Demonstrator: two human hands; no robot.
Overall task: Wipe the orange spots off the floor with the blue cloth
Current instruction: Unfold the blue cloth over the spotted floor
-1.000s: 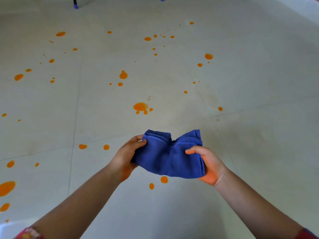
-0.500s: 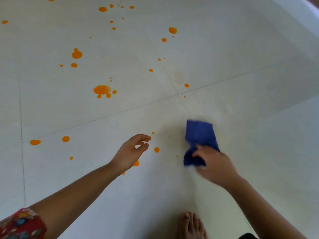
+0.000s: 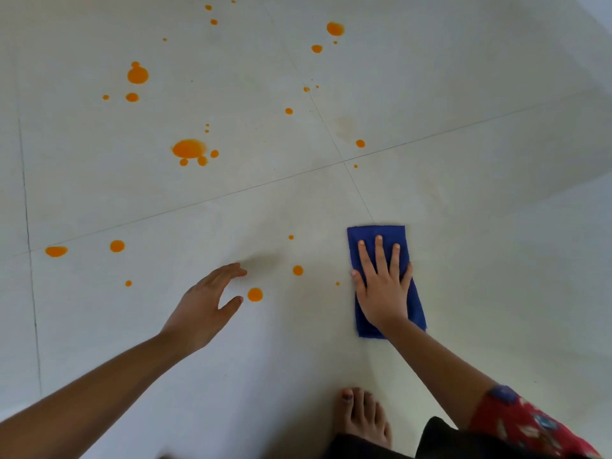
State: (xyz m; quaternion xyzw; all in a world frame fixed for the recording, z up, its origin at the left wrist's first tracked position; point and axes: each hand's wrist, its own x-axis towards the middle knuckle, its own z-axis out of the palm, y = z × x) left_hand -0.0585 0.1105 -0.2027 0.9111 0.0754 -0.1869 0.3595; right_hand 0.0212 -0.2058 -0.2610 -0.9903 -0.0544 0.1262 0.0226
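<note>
The blue cloth [image 3: 377, 232] lies folded into a narrow rectangle on the pale tiled floor [image 3: 496, 260]. My right hand [image 3: 382, 291] presses flat on it, fingers spread, thumb and little finger at its edges. My left hand [image 3: 202, 306] hovers open just above the floor to the left, holding nothing. Two orange spots [image 3: 255, 294] [image 3: 297, 270] sit between my hands, with a tiny dot [image 3: 337, 283] close to the cloth's left edge. A large orange splat [image 3: 189, 149] and several smaller spots lie farther out, up and to the left.
My bare foot [image 3: 362, 415] rests on the floor at the bottom, below the cloth. Grout lines cross the tiles. More orange spots [image 3: 335, 28] dot the far floor; two others [image 3: 56, 251] lie at the left.
My left hand let go of the cloth. My right hand carried it down to the right and laid it flat on the floor, palm on top. The view tilted downward, bringing my foot in.
</note>
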